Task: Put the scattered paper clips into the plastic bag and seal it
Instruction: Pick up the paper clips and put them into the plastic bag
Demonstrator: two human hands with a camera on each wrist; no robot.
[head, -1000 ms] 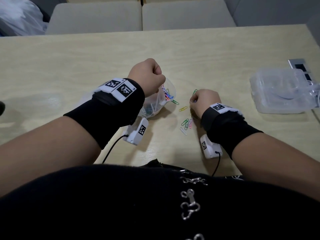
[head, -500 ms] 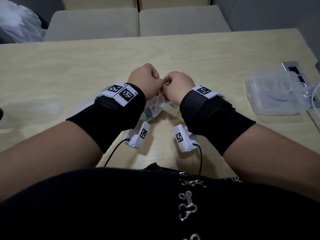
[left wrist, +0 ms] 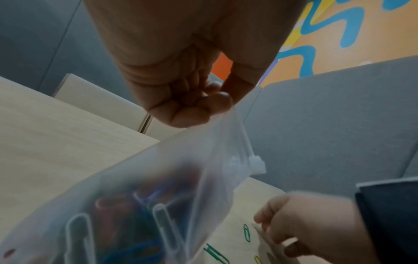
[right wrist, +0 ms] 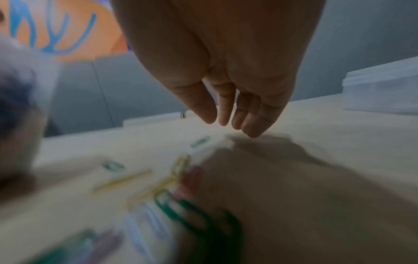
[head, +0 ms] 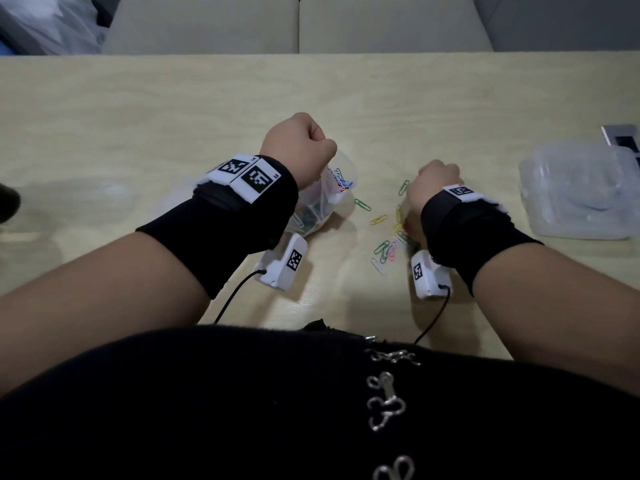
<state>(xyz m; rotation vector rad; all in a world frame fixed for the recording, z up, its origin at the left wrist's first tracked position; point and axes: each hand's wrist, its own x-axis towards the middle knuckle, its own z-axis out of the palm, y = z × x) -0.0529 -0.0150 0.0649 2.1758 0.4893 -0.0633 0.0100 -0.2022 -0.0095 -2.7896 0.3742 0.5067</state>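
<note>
A clear zip bag with several coloured paper clips inside stands on the wooden table, mouth up. My left hand pinches its top edge and holds it open; the left wrist view shows fingers and thumb closed on the bag. To the right, several scattered clips lie on the table, green, yellow, pink and white. My right hand hovers just over them. In the right wrist view its fingers hang straight and together, holding nothing, with blurred clips below.
A clear plastic container sits at the right, with a socket panel behind it. Two chair seats stand beyond the far edge, and a white plastic bag lies at the upper left. My torso is against the near edge.
Half a second ago my right hand was at the bag's mouth beside the left; it has moved back right over the scattered clips. The left hand still holds the bag.
</note>
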